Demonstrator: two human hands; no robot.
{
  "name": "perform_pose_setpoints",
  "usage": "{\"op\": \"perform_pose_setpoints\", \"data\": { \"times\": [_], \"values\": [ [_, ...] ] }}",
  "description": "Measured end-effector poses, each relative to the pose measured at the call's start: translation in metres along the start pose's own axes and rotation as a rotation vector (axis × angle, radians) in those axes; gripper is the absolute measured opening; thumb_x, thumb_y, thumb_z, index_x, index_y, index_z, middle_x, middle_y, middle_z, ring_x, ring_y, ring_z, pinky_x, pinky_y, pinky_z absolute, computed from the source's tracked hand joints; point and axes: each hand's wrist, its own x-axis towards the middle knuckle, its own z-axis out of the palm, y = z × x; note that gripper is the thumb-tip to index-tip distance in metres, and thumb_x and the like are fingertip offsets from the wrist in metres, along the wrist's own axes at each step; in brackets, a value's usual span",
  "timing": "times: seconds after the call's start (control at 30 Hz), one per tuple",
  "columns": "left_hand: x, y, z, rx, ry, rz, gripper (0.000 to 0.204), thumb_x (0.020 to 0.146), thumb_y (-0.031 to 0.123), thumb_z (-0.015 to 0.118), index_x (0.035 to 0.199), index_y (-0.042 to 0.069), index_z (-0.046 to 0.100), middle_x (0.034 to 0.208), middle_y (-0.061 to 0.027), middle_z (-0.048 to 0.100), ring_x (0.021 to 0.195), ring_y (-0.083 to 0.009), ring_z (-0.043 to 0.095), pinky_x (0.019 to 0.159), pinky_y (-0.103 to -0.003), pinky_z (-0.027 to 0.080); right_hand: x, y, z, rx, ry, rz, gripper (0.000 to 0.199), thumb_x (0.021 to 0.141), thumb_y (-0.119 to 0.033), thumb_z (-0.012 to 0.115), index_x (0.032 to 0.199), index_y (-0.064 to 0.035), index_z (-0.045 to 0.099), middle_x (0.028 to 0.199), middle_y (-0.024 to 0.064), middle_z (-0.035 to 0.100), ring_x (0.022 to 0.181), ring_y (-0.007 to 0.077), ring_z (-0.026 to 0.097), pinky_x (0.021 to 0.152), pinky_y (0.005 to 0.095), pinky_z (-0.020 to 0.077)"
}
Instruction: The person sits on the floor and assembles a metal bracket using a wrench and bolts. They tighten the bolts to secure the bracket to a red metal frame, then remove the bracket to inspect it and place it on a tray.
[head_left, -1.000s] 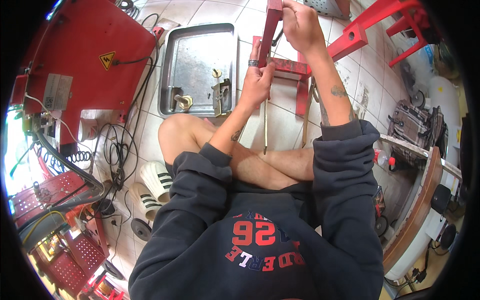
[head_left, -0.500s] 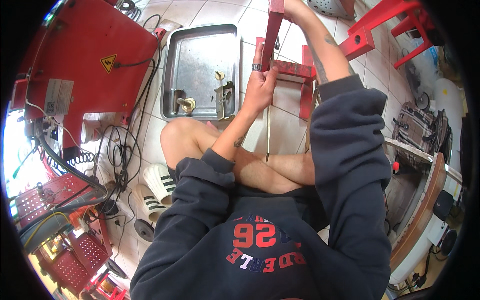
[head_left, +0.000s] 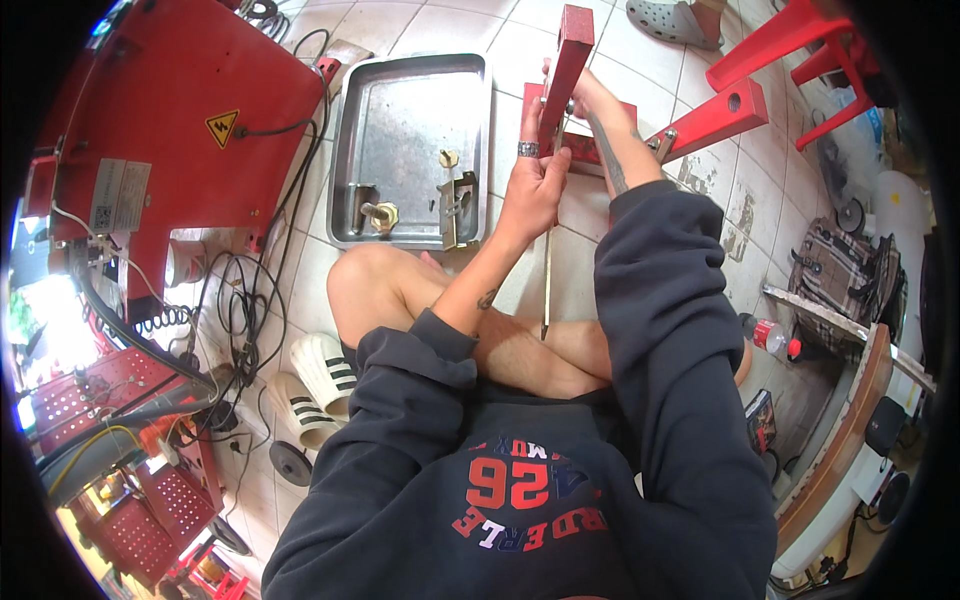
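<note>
Seated person, legs crossed on tile floor. Left hand grasps upright red steel bar, fingers wrapped; right hand behind it, grip unclear. Best: hold bar steady, w/ both hands close. Metal tray beyond.

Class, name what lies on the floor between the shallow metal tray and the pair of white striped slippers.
In the head view, the person's bent bare knee lies between the shallow metal tray and the white striped slippers.

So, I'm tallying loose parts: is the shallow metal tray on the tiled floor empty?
No, the shallow metal tray holds a brass fitting and a small metal bracket.
</note>
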Motion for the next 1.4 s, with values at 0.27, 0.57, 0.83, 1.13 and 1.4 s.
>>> {"op": "perform_pose_setpoints", "data": {
  "times": [0.27,0.57,0.83,1.13,1.4],
  "values": [
    [-0.004,0.018,0.006,-0.05,0.001,-0.085,0.07,0.099,0.01,0.049,0.155,0.017,0.007,0.074,0.0027,0.053,0.045,-0.0033,0.037,0.036,-0.022,0.029,-0.031,0.042,0.006,0.097,0.015,-0.276,0.037,0.101,-0.035,0.05,0.086,-0.0047,0.066,0.067,-0.0011,0.057,0.055,0.0074,0.05,0.048,0.0249,0.0387],
    [-0.008,0.014,0.009,-0.107,0.002,-0.078,0.068,0.1,0.011,0.048,0.155,0.015,0.008,0.058,0.0035,0.045,0.04,-0.0038,0.034,0.034,-0.021,0.027,-0.04,0.03,-0.01,0.36,0.222,-0.162,0.028,0.095,-0.028,0.062,0.089,-0.0007,0.061,0.064,0.0008,0.052,0.047,0.0087,0.046,0.043,0.0241,0.0405],
    [-0.008,0.012,0.006,-0.038,-0.024,-0.037,0.07,0.101,0.015,0.049,0.155,0.015,0.005,0.055,0.005,0.044,0.041,-0.003,0.034,0.037,-0.021,0.026,-0.084,-0.017,-0.019,0.129,0.51,-0.457,0.059,0.083,-0.002,0.067,0.133,0.016,0.042,0.095,0.016,0.071,0.062,0.0089,0.057,0.051,0.0222,0.0455],
    [-0.007,0.005,0.004,0.009,0.001,-0.007,0.07,0.098,0.01,0.05,0.156,0.014,0.01,0.086,0.0012,0.052,0.055,-0.0023,0.037,0.049,-0.02,0.033,-0.185,-0.014,-0.028,-0.107,0.663,-0.931,0.017,0.087,-0.003,0.068,0.103,0.004,0.066,0.084,0.0042,0.062,0.065,0.0081,0.06,0.052,0.022,0.0466],
    [-0.009,0.013,0.005,0.033,-0.015,-0.118,0.068,0.098,0.01,0.049,0.155,0.012,0.013,0.119,-0.0091,0.061,0.065,-0.004,0.045,0.057,-0.021,0.041,-0.17,-0.036,-0.031,-0.144,0.552,-0.801,0.033,0.095,-0.022,0.061,0.111,0.0068,0.063,0.072,0.0077,0.07,0.055,0.0036,0.046,0.051,0.0216,0.0383]
  ]
}}
